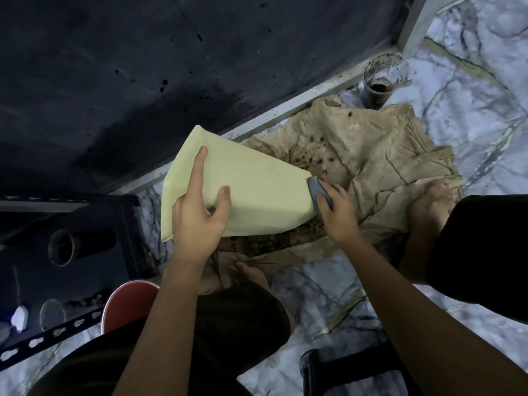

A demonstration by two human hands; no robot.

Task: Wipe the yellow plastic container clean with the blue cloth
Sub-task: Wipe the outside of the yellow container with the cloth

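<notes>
The pale yellow plastic container [257, 190] is held tilted above the floor, its base side facing me. My left hand [200, 207] holds its left part, index finger stretched along the surface and thumb pressed on it. My right hand [337, 212] grips a grey-blue cloth [317, 190] and presses it against the container's right edge. The inside of the container is hidden from me.
Crumpled brown paper [357, 161] strewn with dark soil lies on the marble floor beneath the container. A dirty clear cup [380, 81] stands behind it by a dark wall. My bare feet rest on the paper. A red bowl [125, 304] and a black crate [71, 241] sit to the left.
</notes>
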